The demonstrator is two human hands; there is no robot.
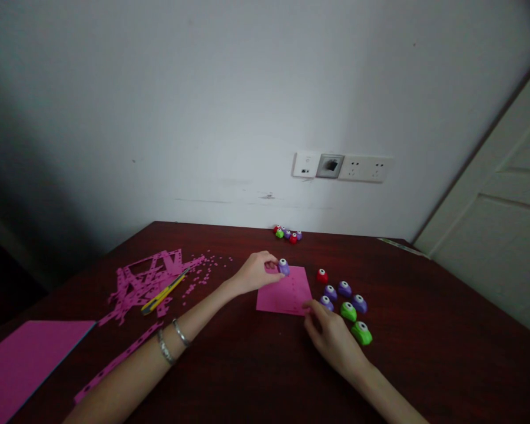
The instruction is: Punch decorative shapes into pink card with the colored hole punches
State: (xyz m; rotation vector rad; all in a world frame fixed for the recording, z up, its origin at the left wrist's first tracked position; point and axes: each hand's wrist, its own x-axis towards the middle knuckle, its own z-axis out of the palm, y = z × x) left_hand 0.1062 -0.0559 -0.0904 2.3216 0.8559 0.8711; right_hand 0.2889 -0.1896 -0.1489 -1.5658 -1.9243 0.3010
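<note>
Pinching purple punch (284,269): left grip (257,274) | right grip (333,338): at pink sheet (280,298), closure unclear | punch cluster (293,238): desk's (247,371) back edge

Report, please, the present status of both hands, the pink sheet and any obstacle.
Left hand holding purple punch at far edge of pink sheet. Right hand at sheet's near right corner. Loose punches close beside right hand.

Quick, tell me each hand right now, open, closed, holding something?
Left hand: closed, holding a purple punch.
Right hand: at the near right corner of the pink sheet; can't tell whether it's gripping.
</note>
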